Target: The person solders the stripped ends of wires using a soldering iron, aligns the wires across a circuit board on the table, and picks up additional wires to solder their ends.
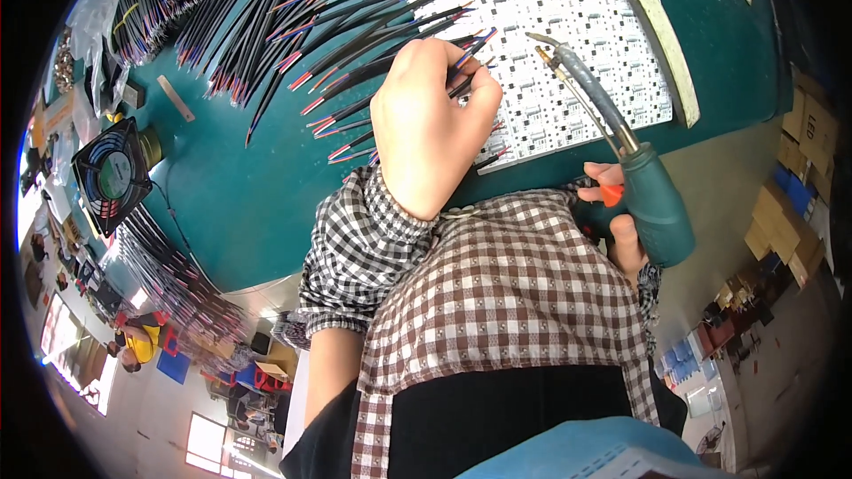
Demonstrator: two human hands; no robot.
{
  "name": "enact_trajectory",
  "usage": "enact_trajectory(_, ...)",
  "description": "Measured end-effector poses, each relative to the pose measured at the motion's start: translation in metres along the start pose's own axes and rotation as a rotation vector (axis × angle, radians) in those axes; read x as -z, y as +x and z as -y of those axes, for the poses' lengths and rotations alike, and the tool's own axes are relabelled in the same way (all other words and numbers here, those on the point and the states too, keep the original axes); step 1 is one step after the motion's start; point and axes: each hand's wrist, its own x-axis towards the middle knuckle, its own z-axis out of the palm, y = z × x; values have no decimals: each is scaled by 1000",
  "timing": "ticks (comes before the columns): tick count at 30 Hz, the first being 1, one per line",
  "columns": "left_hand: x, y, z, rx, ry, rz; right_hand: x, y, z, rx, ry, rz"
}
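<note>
Over the left edge of a white panel of small circuit boards point(559, 89), my left hand point(426, 120) is closed in a pinch. Between its thumb and fingers is a black cable point(473, 51) with thin coloured wire ends. Several more black cables point(355, 35), with red, white and blue ends, lie side by side under and beside that hand, reaching onto the panel. My right hand point(626, 239) grips the green handle of a soldering gun point(658, 204). Its bent metal tip points up and left, above the panel, apart from the cable. The handle hides part of the right hand.
A pale curved strip point(661, 49) runs along the panel's right side. On the green table point(240, 204) are loose cables point(253, 31), tied bundles point(146, 9), a flat metal strip point(176, 98) and a black fan point(111, 173). Cardboard boxes point(777, 231) stand beyond, right.
</note>
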Motion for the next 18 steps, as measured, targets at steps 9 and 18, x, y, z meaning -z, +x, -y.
enact_trajectory(9, -7, 3, -3, -6, 35, -48, -1, -12, -12, -41, 29, 0)
enact_trajectory(18, -9, 4, -2, -32, 25, -41, -3, -10, -13, -40, 12, 4)
